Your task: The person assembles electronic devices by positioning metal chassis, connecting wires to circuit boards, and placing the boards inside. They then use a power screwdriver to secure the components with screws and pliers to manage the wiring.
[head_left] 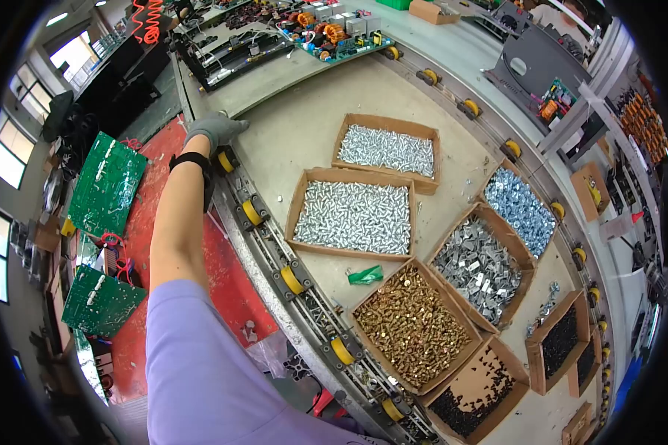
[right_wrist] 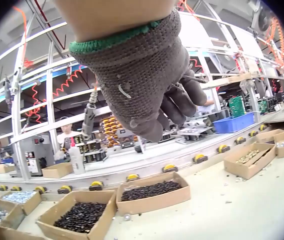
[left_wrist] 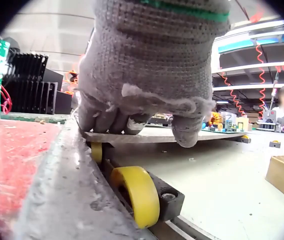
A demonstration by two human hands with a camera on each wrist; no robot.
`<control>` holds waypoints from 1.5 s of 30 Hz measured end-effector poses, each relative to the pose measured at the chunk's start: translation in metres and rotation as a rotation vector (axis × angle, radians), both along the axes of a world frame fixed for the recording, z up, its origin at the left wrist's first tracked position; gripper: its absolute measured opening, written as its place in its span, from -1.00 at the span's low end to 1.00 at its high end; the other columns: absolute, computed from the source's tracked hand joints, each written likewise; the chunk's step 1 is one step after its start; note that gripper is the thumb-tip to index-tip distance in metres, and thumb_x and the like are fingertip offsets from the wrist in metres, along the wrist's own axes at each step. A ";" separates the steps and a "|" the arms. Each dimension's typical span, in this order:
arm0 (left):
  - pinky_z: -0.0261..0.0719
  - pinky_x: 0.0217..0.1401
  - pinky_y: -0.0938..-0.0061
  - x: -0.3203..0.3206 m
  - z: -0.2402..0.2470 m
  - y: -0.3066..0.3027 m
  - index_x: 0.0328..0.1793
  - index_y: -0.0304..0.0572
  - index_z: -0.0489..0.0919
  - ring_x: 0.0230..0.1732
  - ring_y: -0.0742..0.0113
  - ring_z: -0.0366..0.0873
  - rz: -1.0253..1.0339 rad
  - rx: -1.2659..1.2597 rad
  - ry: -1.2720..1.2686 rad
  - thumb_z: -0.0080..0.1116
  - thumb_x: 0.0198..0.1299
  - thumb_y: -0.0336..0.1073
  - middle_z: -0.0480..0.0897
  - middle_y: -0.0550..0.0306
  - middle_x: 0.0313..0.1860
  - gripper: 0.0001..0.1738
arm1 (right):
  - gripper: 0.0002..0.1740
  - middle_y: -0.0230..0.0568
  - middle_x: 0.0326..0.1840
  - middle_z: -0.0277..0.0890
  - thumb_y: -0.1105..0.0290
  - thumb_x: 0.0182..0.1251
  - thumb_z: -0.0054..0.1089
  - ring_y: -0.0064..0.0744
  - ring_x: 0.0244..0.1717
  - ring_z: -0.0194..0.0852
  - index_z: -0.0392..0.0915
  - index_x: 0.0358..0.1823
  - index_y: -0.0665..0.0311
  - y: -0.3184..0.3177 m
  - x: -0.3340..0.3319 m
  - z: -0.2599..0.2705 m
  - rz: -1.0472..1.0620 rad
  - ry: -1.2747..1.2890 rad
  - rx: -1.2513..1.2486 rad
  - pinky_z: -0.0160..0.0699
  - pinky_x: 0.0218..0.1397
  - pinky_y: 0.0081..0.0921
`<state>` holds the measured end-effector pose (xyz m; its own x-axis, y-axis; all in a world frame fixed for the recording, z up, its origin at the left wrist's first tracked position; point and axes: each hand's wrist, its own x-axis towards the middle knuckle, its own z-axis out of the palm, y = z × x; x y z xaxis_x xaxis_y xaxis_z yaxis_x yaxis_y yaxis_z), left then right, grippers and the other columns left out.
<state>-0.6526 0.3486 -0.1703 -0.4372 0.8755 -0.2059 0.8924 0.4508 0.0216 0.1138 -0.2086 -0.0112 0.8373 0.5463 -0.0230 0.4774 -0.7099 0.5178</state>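
My left hand [head_left: 217, 130], in a grey knitted glove, is at the near corner of a flat pale board [head_left: 274, 81]. In the left wrist view the fingers [left_wrist: 107, 120] bend down onto the board's edge, and the thumb [left_wrist: 184, 132] laps over that edge, gripping it. Circuit boards [head_left: 334, 37] with copper coils lie on top of this board. My right hand [right_wrist: 142, 85], also gloved, appears only in the right wrist view. Its fingers hang loosely curled with nothing seen in them, above and behind boxes of black screws [right_wrist: 152, 191].
Yellow rollers [head_left: 292, 279] line both sides of the worktop. Cardboard boxes hold silver screws [head_left: 356, 215], brass-coloured screws [head_left: 416, 326] and grey metal clips [head_left: 479, 271]. A green scrap [head_left: 365, 275] lies near them. Green circuit boards [head_left: 107, 185] stand left, beside a red surface [head_left: 230, 274].
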 end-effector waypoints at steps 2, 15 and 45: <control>0.52 0.20 0.21 0.001 0.000 -0.004 0.05 -0.24 0.70 0.09 -0.05 0.65 -0.033 0.010 0.026 0.06 0.18 0.35 0.73 -0.06 0.01 -0.25 | -0.58 0.17 0.29 0.43 0.10 0.44 0.12 0.08 0.06 0.53 0.58 0.12 0.25 0.027 -0.019 0.001 0.078 0.024 -0.007 0.51 0.11 -0.12; 0.57 0.10 0.29 0.076 0.016 -0.084 -0.09 -0.25 0.75 -0.04 0.00 0.70 -0.171 -0.051 0.015 0.07 0.12 0.40 0.76 -0.04 -0.13 -0.23 | -0.60 0.04 0.07 0.58 0.31 0.47 0.14 -0.15 0.01 0.59 0.50 0.22 0.39 -0.030 -0.003 -0.018 0.414 0.186 0.243 0.55 0.08 -0.32; 0.61 0.12 0.16 0.662 0.111 -0.450 0.13 -0.22 0.57 0.00 0.05 0.64 -0.565 -0.170 -2.158 0.11 0.39 -0.03 0.66 -0.02 -0.07 -0.58 | -0.49 -0.18 -0.47 0.60 0.01 0.37 0.22 -0.43 -0.65 0.50 0.56 -0.03 0.40 -0.062 -0.192 -0.111 0.195 1.682 1.550 0.54 -0.52 -0.46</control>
